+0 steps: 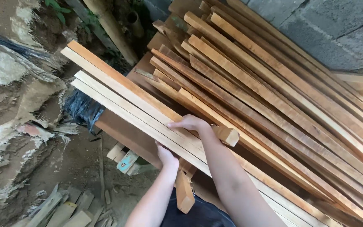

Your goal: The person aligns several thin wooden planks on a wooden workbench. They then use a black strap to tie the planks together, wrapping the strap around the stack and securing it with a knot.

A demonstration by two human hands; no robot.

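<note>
Two hands on pale battens [122, 94] atop the timber stack [274, 96]: my left hand [167, 156] cups them from beneath, right hand [190, 123] lies flat on top — loose grip, they could slide off.

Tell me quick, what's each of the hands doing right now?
Left hand: gripping the pale wooden slats from underneath.
Right hand: resting palm-down on top of the same slats, fingers spread flat.

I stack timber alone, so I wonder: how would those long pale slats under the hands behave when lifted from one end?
The pale slats look long and thin, so probably they would sag slightly. Square edges mean no rolling. Loosely stacked, they may slide apart unless both hands, left and right, clamp them.
</note>
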